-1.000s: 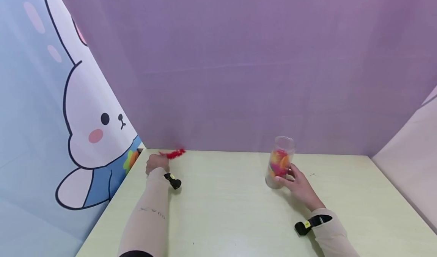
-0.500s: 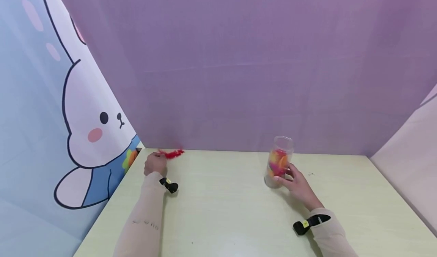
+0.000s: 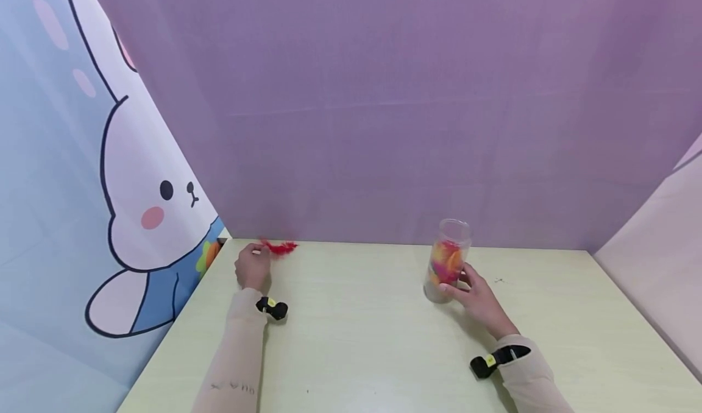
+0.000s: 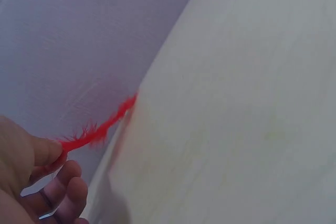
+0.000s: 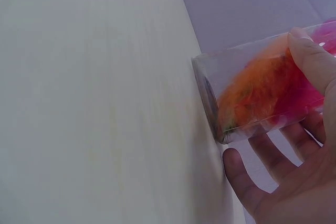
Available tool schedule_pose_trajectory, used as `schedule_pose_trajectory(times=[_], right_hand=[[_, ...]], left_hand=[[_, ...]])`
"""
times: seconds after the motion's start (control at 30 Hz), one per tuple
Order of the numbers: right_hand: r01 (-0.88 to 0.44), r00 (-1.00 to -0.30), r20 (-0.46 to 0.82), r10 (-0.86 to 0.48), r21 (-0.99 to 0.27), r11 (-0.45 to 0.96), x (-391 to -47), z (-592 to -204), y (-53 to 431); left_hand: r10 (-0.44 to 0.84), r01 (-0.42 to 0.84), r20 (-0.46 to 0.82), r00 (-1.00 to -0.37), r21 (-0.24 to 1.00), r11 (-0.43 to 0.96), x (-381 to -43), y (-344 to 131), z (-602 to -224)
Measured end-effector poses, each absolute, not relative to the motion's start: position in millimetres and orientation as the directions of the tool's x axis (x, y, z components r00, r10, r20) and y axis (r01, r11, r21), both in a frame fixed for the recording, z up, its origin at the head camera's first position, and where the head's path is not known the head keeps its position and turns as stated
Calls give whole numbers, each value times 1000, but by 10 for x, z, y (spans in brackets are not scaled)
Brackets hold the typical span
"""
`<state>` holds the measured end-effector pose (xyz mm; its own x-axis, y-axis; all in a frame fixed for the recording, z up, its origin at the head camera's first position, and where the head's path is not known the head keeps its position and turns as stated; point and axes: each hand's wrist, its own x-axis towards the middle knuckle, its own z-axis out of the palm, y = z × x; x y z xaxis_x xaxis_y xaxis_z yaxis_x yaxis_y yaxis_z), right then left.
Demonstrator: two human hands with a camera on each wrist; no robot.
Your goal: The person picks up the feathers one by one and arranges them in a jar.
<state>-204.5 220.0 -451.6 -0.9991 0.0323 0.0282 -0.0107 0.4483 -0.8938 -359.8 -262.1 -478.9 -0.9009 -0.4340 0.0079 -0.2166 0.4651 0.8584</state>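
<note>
My left hand [image 3: 253, 268] is at the table's far left corner, pinching one end of a fluffy red feather [image 3: 282, 248] between thumb and fingers. In the left wrist view the feather [image 4: 97, 134] slants up and away from the fingertips, and its far tip reaches the table edge. On the right, my right hand [image 3: 479, 300] holds a tall clear jar [image 3: 455, 227] around its lower side. Orange, yellow and pink feathers [image 3: 446, 261] fill its middle. The right wrist view shows the thumb across the jar [image 5: 210, 72] and the other fingers behind and below it.
The pale table [image 3: 351, 328] ends at a purple cloth backdrop [image 3: 351, 108]. A blue cloth with a cartoon rabbit [image 3: 142, 175] hangs along the left side, and a white cloth [image 3: 652, 267] along the right. Each wrist wears a black strap with a small camera.
My left wrist has drawn slightly back toward me and the hand has turned, the red feather still pinched in it. The right hand and the jar stay in place.
</note>
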Motion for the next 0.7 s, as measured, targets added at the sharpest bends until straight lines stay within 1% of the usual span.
schedule_pose_trajectory(times=[0.3, 0.53, 0.7], right_hand=[[-3, -999, 21, 34, -890, 455, -2044, -4509, 2190], [-4, -999, 20, 31, -897, 442, -2043, -4496, 2185], [3, -1000, 11, 28, -893, 450, -2059, -4504, 2189]], left_hand=[[-406, -145, 42, -913, 896, 419, -3437, -2517, -4739], [-344, -47, 107, -933, 911, 410, -3415, -2432, -4649], [-318, 48, 179, -931, 924, 381, -3397, -2359, -4536]])
